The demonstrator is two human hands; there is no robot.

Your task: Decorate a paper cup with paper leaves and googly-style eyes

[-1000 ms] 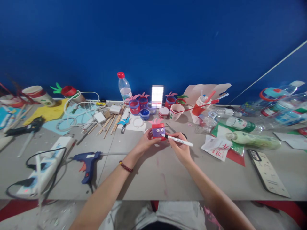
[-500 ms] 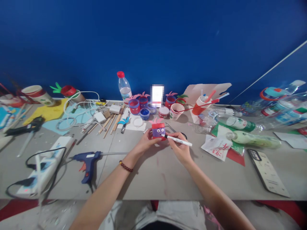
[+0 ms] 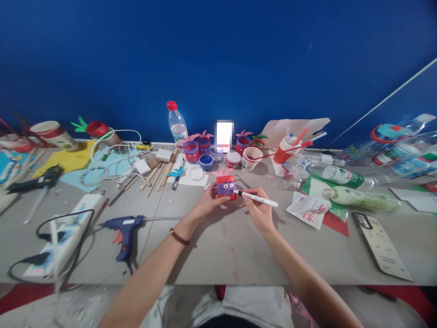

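Note:
A small purple cup [image 3: 223, 189] with red bands, two stuck-on eyes and a pink paper fringe at its rim stands before me. My left hand [image 3: 207, 203] is closed around its left side and lower front. In my right hand [image 3: 258, 209] is a white marker pen [image 3: 261, 198], pinched between thumb and fingers. Its dark tip points left and reaches the cup's front just below the eyes; whether it touches I cannot tell. Behind the right hand lies a dark-handled tool [image 3: 243, 181], partly covered.
A blue glue gun [image 3: 126, 232] and a white power strip [image 3: 68, 237] lie on the left. Paint jars [image 3: 206, 161], finished-looking cups [image 3: 191, 152] and a water bottle [image 3: 177, 125] line the back. Plastic bottles [image 3: 344, 176] and a phone [image 3: 382, 248] are on the right.
My right hand and the marker have shifted slightly to the right, drawing the tip a little across the cup's front. A short dark line shows below the eyes. My left hand stays put.

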